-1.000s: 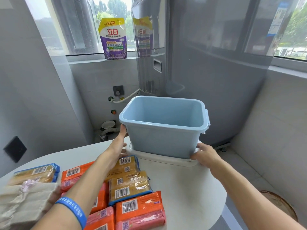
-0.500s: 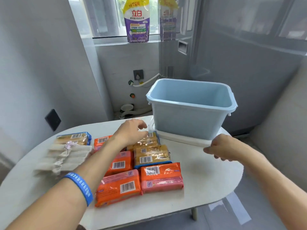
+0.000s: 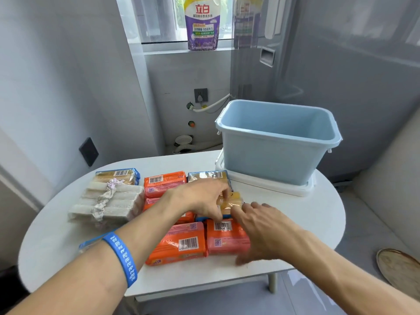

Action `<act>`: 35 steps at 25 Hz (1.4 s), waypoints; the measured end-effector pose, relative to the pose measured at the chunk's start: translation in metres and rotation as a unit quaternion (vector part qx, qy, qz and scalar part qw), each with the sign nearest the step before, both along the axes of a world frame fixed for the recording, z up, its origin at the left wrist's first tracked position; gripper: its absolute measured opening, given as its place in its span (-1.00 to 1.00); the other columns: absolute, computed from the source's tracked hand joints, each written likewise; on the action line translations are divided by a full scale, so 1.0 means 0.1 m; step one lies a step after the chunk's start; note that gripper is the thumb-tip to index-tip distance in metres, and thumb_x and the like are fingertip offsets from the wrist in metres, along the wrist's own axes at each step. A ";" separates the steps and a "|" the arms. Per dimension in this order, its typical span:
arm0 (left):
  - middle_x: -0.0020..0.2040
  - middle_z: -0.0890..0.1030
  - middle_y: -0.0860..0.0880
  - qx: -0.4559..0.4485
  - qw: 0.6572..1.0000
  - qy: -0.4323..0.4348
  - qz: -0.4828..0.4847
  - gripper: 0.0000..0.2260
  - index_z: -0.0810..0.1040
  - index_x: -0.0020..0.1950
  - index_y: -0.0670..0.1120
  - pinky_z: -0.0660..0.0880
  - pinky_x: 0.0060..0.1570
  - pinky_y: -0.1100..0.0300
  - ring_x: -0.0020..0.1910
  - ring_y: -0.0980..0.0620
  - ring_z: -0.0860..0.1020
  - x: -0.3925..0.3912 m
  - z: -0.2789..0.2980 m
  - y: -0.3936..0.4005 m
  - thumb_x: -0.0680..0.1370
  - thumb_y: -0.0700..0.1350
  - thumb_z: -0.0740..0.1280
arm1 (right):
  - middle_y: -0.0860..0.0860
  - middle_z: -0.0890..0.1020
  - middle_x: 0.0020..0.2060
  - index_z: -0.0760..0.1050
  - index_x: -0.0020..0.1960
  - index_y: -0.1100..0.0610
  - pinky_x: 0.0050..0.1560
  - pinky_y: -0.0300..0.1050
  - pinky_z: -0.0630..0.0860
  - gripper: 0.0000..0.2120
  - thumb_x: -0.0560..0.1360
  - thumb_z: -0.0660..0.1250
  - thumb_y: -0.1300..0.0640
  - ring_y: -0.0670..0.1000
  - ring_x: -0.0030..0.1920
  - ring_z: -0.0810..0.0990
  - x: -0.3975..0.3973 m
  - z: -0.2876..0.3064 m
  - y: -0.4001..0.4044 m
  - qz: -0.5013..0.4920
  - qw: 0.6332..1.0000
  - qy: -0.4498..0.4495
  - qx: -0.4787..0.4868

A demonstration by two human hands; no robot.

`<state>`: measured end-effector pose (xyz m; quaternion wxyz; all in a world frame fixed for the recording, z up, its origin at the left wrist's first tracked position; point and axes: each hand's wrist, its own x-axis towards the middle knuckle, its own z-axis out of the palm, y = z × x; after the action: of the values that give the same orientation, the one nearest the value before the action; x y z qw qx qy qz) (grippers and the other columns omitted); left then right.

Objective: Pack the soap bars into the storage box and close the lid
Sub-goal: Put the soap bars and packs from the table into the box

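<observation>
The light blue storage box (image 3: 272, 155) stands open at the table's back right, on top of its white lid (image 3: 268, 185). Wrapped soap packs lie in rows on the white table (image 3: 306, 214): orange ones (image 3: 179, 244), yellow ones in blue wrap (image 3: 209, 176), and a white bundle tied with ribbon (image 3: 106, 201). My left hand (image 3: 200, 198) curls its fingers and thumb around a yellow soap pack (image 3: 230, 203) in the middle of the rows. My right hand (image 3: 256, 226) is spread open, its fingertips at that pack's near right edge, above an orange pack (image 3: 225, 237).
A purple detergent pouch (image 3: 202, 23) stands on the windowsill. A tall grey appliance (image 3: 341, 64) rises behind the box. A wall runs close on the left. A round woven tray (image 3: 397, 269) lies on the floor at the right.
Both hands left the box and its lid and came back over the soap packs. The left hand closed on a yellow pack and the right hand came up beside it. The view tilted down.
</observation>
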<state>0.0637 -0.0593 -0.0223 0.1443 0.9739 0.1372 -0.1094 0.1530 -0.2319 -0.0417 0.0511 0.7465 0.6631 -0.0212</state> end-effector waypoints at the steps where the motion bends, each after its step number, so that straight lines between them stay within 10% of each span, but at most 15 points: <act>1: -0.05 0.47 0.08 0.008 1.000 0.001 -0.010 -0.55 0.46 0.15 0.04 0.31 -0.23 0.17 -0.12 0.07 0.43 0.00 -0.02 -0.02 0.31 0.03 0.49 | 0.01 0.57 -0.07 0.29 0.13 0.04 -0.18 -0.02 0.40 -0.28 0.20 0.45 -0.37 0.11 -0.08 0.54 -0.01 -0.02 -0.02 0.004 1.000 0.018 -0.007; 5: 0.20 0.46 0.05 0.025 0.999 -0.030 0.004 -0.48 0.44 0.21 0.10 0.34 0.05 0.07 0.12 0.03 0.35 0.00 -0.09 0.01 0.33 0.21 0.49 | -0.15 0.57 -0.25 0.45 0.15 -0.15 -0.30 -0.15 0.41 -0.39 0.20 0.41 -0.40 -0.01 -0.20 0.56 0.37 0.20 -0.13 -0.079 0.953 0.273 -0.101; 8: 0.15 0.56 0.09 -0.003 0.998 -0.051 0.023 -0.46 0.46 0.15 0.18 0.47 0.08 0.02 0.09 0.04 0.48 -0.06 -0.14 0.06 0.23 0.20 0.53 | 0.09 0.70 -0.04 0.59 0.20 -0.03 -0.12 -0.09 0.52 -0.54 0.35 0.47 -0.18 0.08 -0.12 0.63 0.79 0.34 -0.34 -0.131 0.766 0.626 -0.067; 11: -0.03 0.63 0.05 -0.151 0.979 -0.103 0.092 -0.54 0.51 0.05 0.17 0.56 -0.10 0.09 -0.12 0.09 0.57 -0.11 -0.11 0.12 0.19 0.07 0.53 | 0.33 0.60 0.17 0.46 0.38 0.15 -0.01 0.05 0.57 -0.39 0.45 0.38 -0.17 0.27 0.02 0.62 0.94 0.36 -0.45 -0.093 0.601 0.793 -0.003; 13: -0.11 0.67 -0.09 -0.387 0.877 -0.217 0.186 -0.71 0.59 -0.01 0.04 0.55 -0.19 0.14 -0.22 0.03 0.60 -0.14 0.00 0.17 0.29 -0.03 0.46 | 0.39 0.55 0.22 0.43 0.39 0.25 0.06 0.16 0.57 -0.39 0.49 0.33 -0.13 0.34 0.09 0.60 0.88 0.39 -0.37 -0.059 0.502 0.861 0.048; 16: 0.04 0.68 -0.24 -0.719 0.580 -0.283 0.259 -0.61 0.62 0.20 -0.16 0.62 -0.11 -0.02 -0.06 -0.17 0.67 -0.13 0.20 0.21 0.48 0.01 0.28 | 0.38 0.57 0.21 0.51 0.32 0.28 -0.06 0.18 0.58 -0.39 0.50 0.27 -0.18 0.32 0.01 0.64 0.77 0.49 -0.25 -0.085 0.381 0.911 0.129; 21: -0.09 0.70 -0.24 -0.649 0.616 -0.327 0.304 -0.57 0.60 0.21 -0.25 0.64 -0.20 -0.02 -0.23 -0.15 0.68 0.03 0.42 -0.01 0.39 -0.08 0.46 | 0.19 0.72 -0.15 0.74 -0.11 0.16 -0.26 0.08 0.63 -0.65 0.30 0.48 -0.11 0.19 -0.22 0.72 0.66 0.73 -0.22 -0.224 0.498 0.809 0.218; 26: -0.06 0.73 -0.16 -0.610 0.634 -0.402 0.253 -0.72 0.72 0.00 -0.12 0.63 -0.28 -0.01 -0.20 -0.11 0.71 0.59 1.01 0.25 0.39 0.00 0.46 | 0.10 0.74 -0.23 0.65 -0.05 0.11 -0.38 0.08 0.63 -0.77 0.38 0.46 -0.01 0.10 -0.28 0.74 1.27 1.45 -0.07 -0.215 0.485 0.741 0.411; 31: -0.10 0.69 -0.05 -0.322 0.836 -0.322 0.306 -0.66 0.60 0.03 -0.14 0.57 -0.27 0.21 -0.16 0.00 0.66 1.66 1.16 0.61 0.34 -0.06 0.59 | 0.06 0.68 -0.21 0.50 0.02 0.10 -0.34 -0.07 0.61 -0.75 0.40 0.47 0.09 0.02 -0.30 0.66 2.12 1.46 0.53 -0.354 0.776 0.420 0.312; 35: -0.23 0.49 -0.03 -0.034 0.959 -0.051 0.278 -0.71 0.45 -0.06 -0.15 0.38 -0.34 0.17 -0.15 -0.07 0.52 2.06 0.75 0.68 0.43 -0.02 0.46 | 0.09 0.60 -0.07 0.42 0.10 0.11 -0.23 -0.03 0.59 -0.65 0.37 0.42 0.09 0.11 -0.08 0.62 2.38 0.96 0.82 -0.376 0.880 0.277 0.087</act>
<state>0.2697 0.0088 0.0529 0.2093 0.8959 0.3913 -0.0194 0.3915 -0.1499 0.0541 -0.2118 0.9046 0.3190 -0.1874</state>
